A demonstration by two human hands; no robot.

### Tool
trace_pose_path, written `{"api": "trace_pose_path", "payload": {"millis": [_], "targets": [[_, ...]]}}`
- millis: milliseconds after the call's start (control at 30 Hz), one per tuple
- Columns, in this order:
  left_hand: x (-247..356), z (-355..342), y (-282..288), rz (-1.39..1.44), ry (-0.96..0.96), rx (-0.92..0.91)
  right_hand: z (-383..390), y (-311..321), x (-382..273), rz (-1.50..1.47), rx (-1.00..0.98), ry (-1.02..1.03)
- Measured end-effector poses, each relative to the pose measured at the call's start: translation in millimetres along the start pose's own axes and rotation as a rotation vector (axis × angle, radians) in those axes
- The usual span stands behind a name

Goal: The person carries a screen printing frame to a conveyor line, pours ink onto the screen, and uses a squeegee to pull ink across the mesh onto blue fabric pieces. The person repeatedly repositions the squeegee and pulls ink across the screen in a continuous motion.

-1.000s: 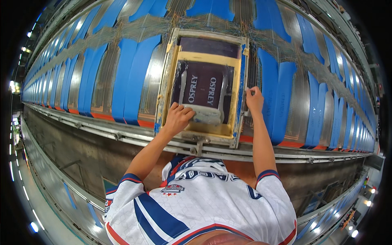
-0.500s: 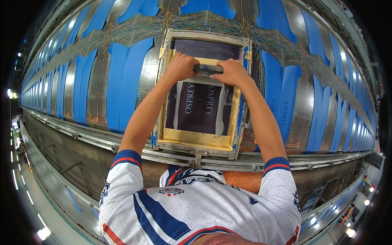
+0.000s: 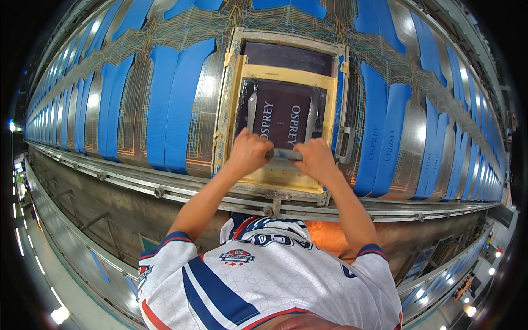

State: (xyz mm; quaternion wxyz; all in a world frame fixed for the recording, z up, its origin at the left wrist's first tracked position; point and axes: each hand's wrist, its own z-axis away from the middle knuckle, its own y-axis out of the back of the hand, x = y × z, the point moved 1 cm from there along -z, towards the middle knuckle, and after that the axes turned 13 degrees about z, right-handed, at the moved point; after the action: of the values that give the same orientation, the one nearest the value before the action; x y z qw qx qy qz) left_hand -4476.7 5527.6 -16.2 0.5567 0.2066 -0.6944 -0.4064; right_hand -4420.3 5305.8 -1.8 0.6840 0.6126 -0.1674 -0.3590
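Note:
My left hand [image 3: 249,148] and my right hand [image 3: 315,157] grip opposite ends of a grey squeegee [image 3: 284,154], thumbs turned inward. The squeegee lies across the lower part of a printing screen inside a worn metal frame [image 3: 237,44] with yellowish tape along its inner borders. The screen's dark mesh [image 3: 280,95] shows two columns of pale lettering and streaks of translucent paste along both sides. A metal handle [image 3: 346,144] sticks out from the frame's right side, just beyond my right hand. Part of the screen's lower end is hidden under my hands and the squeegee.
Blue cut fabric pieces [image 3: 171,104] lie in long rows on a metal printing table [image 3: 208,113] marked with coloured lines, some pieces bearing lettering. A rail [image 3: 407,212] runs along the near edge. Past a dark gap below it, another metal table [image 3: 66,231] curves away at lower left.
A second ago my right hand was at the frame's right edge. Half a second ago both hands held the squeegee high on the screen; it has since moved down toward my body.

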Motion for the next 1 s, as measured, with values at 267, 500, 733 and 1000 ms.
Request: {"api": "trace_pose_path", "payload": {"millis": [267, 500, 733, 1000], "targets": [[-80, -160, 51, -0.079, -0.004, 0.042, -149, 49, 95, -0.042, -0.035, -0.135], [-74, -148, 41, -0.106, 0.019, 0.037, -139, 29, 91, -0.084, 0.039, -0.139], [5, 19, -9, 0.017, -0.019, 0.11, 8, -15, -10, -0.046, 0.02, -0.051], [22, 40, -18, -0.025, -0.029, 0.112, 27, -37, 106, 0.023, 0.793, -0.692]]}}
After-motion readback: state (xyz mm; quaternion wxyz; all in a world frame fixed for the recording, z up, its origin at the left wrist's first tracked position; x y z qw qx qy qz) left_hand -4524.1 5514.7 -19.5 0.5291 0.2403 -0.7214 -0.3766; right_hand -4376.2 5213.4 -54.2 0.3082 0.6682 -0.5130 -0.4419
